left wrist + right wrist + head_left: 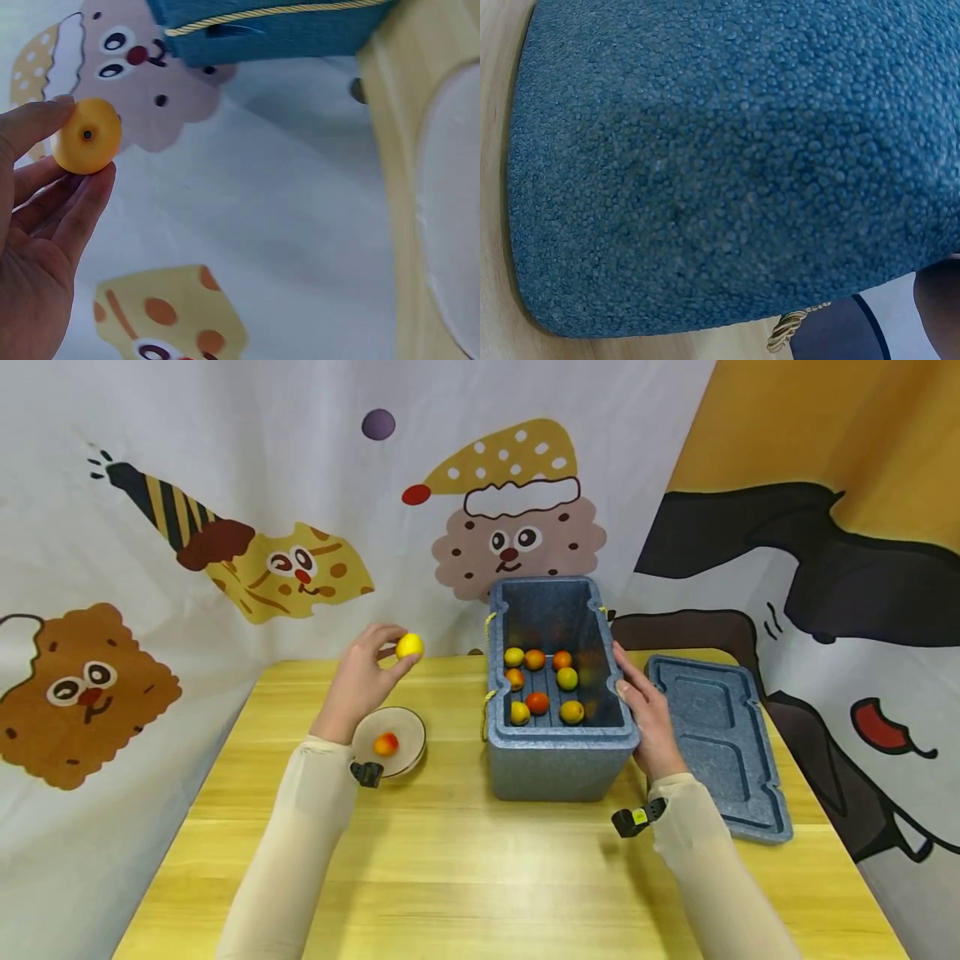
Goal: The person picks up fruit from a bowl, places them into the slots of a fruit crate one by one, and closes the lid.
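In the head view my left hand [366,672] is raised over the left part of the table and pinches a small yellow fruit [410,647] between thumb and fingers. The left wrist view shows a dark dot on this fruit [88,136]. Below the hand stands a cream bowl [414,752] with a red-and-orange fruit [386,744] in it. My right hand [651,718] rests against the right side of a blue-grey foam box [562,768], its fingers along the outer wall near the rim. Several yellow and red-orange fruits [537,702] lie on the box floor.
A matching foam lid [720,735] lies flat at the right of the table [450,877], beside the box. Yellow rope [487,714] shows on the box's left side. A curtain with cartoon prints [315,443] hangs behind the table.
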`<act>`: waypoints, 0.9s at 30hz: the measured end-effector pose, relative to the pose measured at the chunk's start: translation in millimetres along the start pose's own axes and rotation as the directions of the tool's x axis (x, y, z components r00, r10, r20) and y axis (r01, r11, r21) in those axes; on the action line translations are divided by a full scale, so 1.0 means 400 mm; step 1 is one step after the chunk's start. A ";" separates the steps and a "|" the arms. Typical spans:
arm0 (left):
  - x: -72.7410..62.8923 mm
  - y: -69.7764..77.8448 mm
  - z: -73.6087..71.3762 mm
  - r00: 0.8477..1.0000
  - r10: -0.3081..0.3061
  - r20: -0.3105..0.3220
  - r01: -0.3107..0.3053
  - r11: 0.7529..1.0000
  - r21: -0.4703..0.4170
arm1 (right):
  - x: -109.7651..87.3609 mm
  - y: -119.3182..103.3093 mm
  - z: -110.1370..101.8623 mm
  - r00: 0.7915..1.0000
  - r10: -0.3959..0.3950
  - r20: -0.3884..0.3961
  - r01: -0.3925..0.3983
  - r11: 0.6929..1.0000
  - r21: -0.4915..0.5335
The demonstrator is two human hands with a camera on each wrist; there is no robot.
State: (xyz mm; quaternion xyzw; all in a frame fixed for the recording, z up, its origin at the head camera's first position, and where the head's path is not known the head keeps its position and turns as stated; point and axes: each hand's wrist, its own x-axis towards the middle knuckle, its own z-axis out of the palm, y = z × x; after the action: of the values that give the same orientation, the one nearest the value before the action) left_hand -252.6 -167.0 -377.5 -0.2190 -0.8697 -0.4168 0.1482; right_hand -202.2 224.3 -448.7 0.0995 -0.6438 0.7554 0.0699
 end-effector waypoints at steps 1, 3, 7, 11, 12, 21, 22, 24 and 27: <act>0.014 0.008 0.000 1.000 0.005 0.000 -0.005 1.000 -0.004 | 0.001 0.000 0.000 1.000 0.001 -0.004 -0.001 1.000 0.002; 0.038 0.024 0.003 1.000 0.012 0.003 -0.012 1.000 -0.005 | 0.000 -0.001 -0.001 1.000 0.003 -0.008 -0.003 1.000 0.005; 0.073 0.056 0.013 1.000 0.025 0.015 -0.025 1.000 -0.005 | -0.003 -0.001 -0.003 1.000 0.008 -0.009 -0.008 1.000 0.005; 0.108 0.081 0.028 0.998 0.017 0.057 -0.017 1.000 -0.006 | -0.004 -0.002 -0.006 1.000 0.001 -0.006 -0.001 1.000 -0.006; 0.117 0.085 0.032 0.997 0.014 0.070 -0.014 1.000 -0.002 | -0.004 -0.002 -0.007 1.000 0.001 -0.006 -0.001 1.000 -0.009; 0.191 0.121 0.061 0.992 0.040 0.118 -0.044 0.999 0.027 | 0.001 -0.002 -0.006 1.000 0.005 -0.004 -0.005 1.000 -0.005; 0.199 0.125 0.064 0.992 0.044 0.118 -0.047 0.998 0.029 | 0.002 -0.001 -0.005 1.000 0.007 -0.004 -0.007 1.000 -0.006; 0.213 0.133 0.072 0.992 0.050 0.120 -0.053 0.998 0.024 | 0.003 0.001 -0.004 1.000 0.009 -0.004 -0.009 1.000 -0.007; 0.233 0.150 0.083 0.989 0.066 0.133 -0.067 0.998 0.004 | 0.003 0.001 -0.006 1.000 0.003 -0.010 -0.003 1.000 -0.010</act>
State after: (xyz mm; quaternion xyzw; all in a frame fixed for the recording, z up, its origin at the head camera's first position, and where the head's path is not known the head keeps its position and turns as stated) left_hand -304.8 -83.3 -317.1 -0.2745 -0.8716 -0.3924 0.1048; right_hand -203.9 226.5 -449.3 0.0945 -0.6476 0.7526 0.0724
